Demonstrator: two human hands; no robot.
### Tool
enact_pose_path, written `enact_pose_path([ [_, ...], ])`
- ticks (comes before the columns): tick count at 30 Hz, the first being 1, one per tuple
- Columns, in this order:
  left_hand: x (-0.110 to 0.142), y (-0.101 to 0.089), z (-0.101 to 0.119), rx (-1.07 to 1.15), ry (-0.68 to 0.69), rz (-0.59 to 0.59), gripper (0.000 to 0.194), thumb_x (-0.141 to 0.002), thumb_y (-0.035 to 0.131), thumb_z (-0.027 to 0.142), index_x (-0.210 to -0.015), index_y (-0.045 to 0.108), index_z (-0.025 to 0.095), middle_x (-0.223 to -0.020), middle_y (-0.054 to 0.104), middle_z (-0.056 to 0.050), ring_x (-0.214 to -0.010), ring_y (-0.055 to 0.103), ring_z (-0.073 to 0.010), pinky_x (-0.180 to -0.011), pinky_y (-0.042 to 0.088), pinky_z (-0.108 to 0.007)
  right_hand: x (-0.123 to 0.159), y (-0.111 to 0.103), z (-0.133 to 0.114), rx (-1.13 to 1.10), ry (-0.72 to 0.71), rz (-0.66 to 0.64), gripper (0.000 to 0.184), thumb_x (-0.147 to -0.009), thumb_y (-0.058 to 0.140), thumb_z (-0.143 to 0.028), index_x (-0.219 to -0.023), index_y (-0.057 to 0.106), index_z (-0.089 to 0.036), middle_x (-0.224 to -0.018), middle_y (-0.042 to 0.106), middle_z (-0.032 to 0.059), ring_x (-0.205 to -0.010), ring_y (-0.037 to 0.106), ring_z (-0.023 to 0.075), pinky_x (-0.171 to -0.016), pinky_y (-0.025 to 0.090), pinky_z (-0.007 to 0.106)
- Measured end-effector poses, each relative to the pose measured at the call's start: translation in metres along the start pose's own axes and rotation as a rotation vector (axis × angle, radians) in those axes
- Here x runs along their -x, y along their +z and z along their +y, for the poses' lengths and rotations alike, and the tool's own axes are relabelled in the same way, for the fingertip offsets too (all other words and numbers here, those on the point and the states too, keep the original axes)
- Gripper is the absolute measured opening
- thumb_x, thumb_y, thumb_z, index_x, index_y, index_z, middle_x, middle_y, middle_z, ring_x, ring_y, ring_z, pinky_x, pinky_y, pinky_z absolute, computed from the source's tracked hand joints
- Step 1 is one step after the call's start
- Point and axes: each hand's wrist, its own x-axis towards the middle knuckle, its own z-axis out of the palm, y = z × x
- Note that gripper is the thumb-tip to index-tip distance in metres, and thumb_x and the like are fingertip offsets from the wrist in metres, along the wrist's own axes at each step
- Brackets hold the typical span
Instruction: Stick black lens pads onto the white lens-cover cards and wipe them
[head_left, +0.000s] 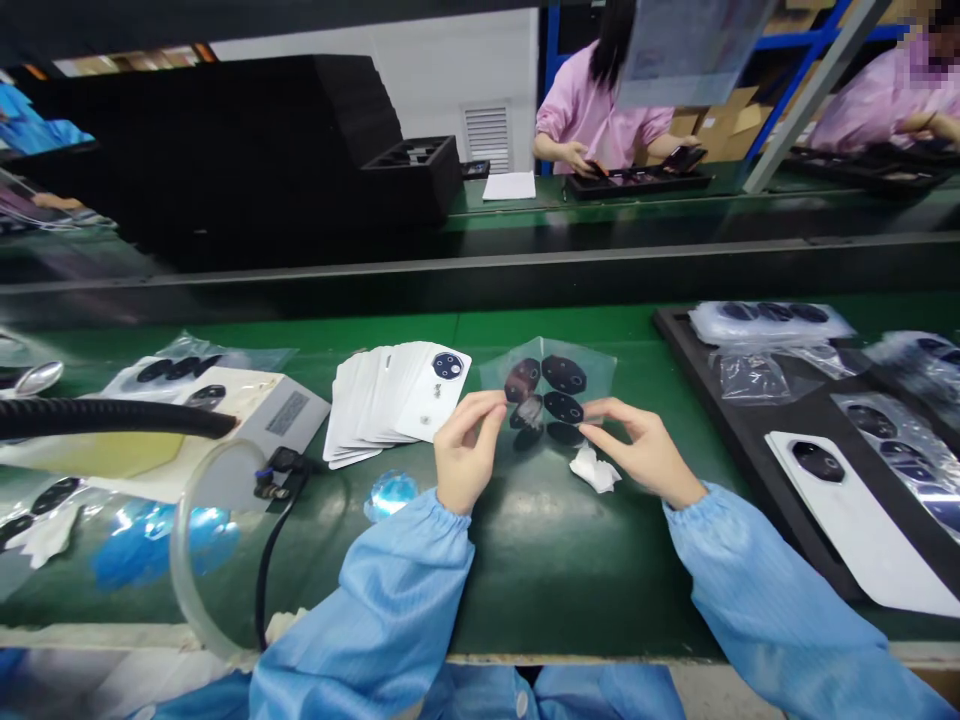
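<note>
A clear plastic sheet (542,352) carrying several black octagonal camera lens covers is spread between my hands, bent along its middle. My left hand (466,455) pinches its left edge between thumb and fingers. At the right edge, my right hand (643,452) grips it the same way. Just below the sheet, a crumpled white tissue (595,470) lies on the green table close to my right fingers. A fanned stack of white phone back panels (371,400) rests left of my left hand; the top one bears a black lens cover (448,366). Nearby lies a shiny blue film piece (391,495).
On the right, a black tray (720,405) holds bagged lens covers (772,318) and a white phone panel (862,510). To the left stand a white box (281,405), a black hose (112,420) and a clear tube (182,560). A person in pink (600,110) works beyond the ledge.
</note>
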Motion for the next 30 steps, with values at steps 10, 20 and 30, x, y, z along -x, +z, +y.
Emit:
enact_pose_path([
  [10, 0.003, 0.006, -0.025, 0.008, -0.257, -0.097, 0.007, -0.076, 0.069, 0.023, -0.076, 0.076, 0.020, -0.124, 0.054, -0.008, -0.109, 0.056, -0.0217, -0.092, 0.049, -0.033, -0.026, -0.006, 0.042, -0.222, 0.153, 0.152, 0.022, -0.075, 0.073, -0.038, -0.085, 0.075, -0.019, -0.108, 0.071, 0.0091, -0.109, 0.063, 0.0266, -0.102, 0.046, 0.046],
  [20, 0.004, 0.010, -0.034, 0.242, -0.687, -0.072, 0.041, -0.086, 0.059, 0.014, -0.124, 0.047, 0.013, -0.117, 0.065, -0.018, -0.095, 0.068, -0.0187, -0.085, 0.056, -0.034, -0.018, -0.002, 0.059, -0.366, 0.346, 0.113, 0.033, -0.076, 0.075, -0.036, -0.103, 0.072, -0.018, -0.121, 0.065, 0.0093, -0.121, 0.055, 0.0264, -0.112, 0.036, 0.046],
  [30, 0.004, 0.014, -0.035, 0.296, -0.664, 0.037, 0.039, -0.083, 0.063, 0.010, -0.119, 0.052, 0.014, -0.115, 0.068, -0.013, -0.101, 0.067, -0.0166, -0.085, 0.055, -0.026, -0.017, -0.008, 0.045, -0.581, 0.502, 0.087, 0.055, -0.080, 0.070, -0.034, -0.130, 0.047, -0.028, -0.146, 0.040, 0.0122, -0.107, 0.064, 0.0284, -0.087, 0.058, 0.047],
])
